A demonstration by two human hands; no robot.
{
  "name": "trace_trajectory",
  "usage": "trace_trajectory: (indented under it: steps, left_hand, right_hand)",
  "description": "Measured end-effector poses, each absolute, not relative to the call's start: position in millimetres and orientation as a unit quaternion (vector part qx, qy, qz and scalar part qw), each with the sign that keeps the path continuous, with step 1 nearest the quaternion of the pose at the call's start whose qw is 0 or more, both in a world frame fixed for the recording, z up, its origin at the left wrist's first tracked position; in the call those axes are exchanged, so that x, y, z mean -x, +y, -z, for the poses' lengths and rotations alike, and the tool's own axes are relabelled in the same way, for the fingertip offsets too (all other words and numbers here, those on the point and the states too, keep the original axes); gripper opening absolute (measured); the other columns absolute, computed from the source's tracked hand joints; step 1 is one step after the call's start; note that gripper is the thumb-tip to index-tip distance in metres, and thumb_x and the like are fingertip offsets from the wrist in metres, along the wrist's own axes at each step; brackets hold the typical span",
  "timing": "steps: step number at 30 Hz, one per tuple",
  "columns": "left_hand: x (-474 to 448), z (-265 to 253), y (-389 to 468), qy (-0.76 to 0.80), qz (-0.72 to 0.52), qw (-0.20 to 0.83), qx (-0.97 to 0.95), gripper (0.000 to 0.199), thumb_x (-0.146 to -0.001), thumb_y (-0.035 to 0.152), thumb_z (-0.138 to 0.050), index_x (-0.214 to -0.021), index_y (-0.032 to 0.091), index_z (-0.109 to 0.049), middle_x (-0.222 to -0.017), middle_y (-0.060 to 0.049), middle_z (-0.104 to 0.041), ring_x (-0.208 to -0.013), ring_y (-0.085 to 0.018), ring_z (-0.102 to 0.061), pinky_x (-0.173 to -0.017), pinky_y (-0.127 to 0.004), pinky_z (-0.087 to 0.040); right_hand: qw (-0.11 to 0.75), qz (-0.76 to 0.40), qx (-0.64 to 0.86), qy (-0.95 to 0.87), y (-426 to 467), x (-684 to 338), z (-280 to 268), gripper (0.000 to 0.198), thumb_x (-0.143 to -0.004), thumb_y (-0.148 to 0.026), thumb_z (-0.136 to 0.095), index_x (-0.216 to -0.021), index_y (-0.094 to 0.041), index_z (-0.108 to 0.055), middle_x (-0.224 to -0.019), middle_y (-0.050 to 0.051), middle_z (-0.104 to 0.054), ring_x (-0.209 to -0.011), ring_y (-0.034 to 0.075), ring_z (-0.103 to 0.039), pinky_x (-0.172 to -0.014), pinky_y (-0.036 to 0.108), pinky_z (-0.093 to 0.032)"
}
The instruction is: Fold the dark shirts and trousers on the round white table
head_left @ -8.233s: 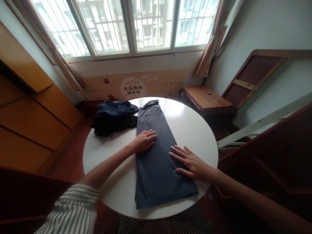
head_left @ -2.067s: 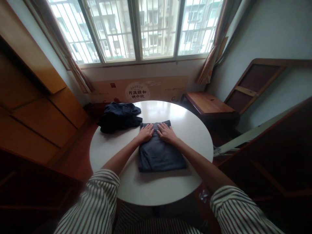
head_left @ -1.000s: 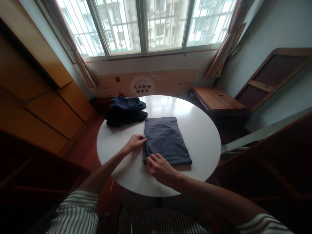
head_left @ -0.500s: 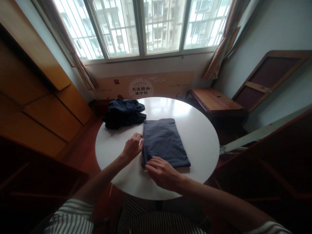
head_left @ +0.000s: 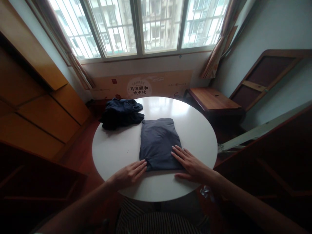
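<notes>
On the tabletop (head_left: pixel 110 149), dark clothes (head_left: pixel 120 115) lie left of the folded grey garment (head_left: pixel 158 139). Our left hand (head_left: pixel 129 174) touches its near-left corner, grip unclear; our right hand (head_left: pixel 192 164) rests open, near-right. We seem to be smoothing; the next move calls for squared edges.

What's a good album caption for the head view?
Left hand and right hand touch folded gray-blue cloth on a white table.

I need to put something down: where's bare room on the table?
On the white table: right of the grey garment, out to the rim; left of it, between the dark clothes and the left hand, barring a speck. Crowded: the far left, under those clothes, and the garment's near corners, where that hand and the right hand are.
</notes>
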State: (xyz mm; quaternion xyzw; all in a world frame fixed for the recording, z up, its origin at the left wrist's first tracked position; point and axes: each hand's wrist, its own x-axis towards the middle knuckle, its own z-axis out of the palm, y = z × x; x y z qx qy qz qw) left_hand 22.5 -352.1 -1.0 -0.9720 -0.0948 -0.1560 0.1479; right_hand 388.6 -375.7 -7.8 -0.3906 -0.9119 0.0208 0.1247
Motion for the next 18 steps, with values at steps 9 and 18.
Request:
trace_trajectory:
  steps: [9,18]
  left_hand:
    - [-22.3,-14.8,-346.1,-0.065,0.194,0.106,0.973,0.023,-0.097,0.007,-0.043,-0.108,0.008,-0.063,-0.095,-0.012,-0.068,-0.093,-0.019,-0.065,-0.093,-0.038,-0.058]
    - [-22.2,-33.6,-337.4,-0.055,0.13,0.04,0.989,0.018,-0.097,0.008,-0.047,-0.099,0.012,-0.065,-0.093,-0.01,-0.067,-0.09,-0.017,-0.062,-0.084,-0.034,-0.057]
  right_hand:
    - [0.194,0.076,0.267,-0.941,-383.0,-401.8,1.9,0.037,-0.092,-0.003,-0.044,-0.12,-0.006,-0.067,-0.124,0.02,-0.067,-0.124,0.027,-0.059,-0.1,0.041,-0.055]
    - [0.17,0.105,0.263,-0.944,-383.2,-405.2,-4.9,0.038,-0.09,0.001,-0.041,-0.114,-0.006,-0.069,-0.121,0.018,-0.069,-0.116,0.026,-0.065,-0.095,0.039,-0.058]
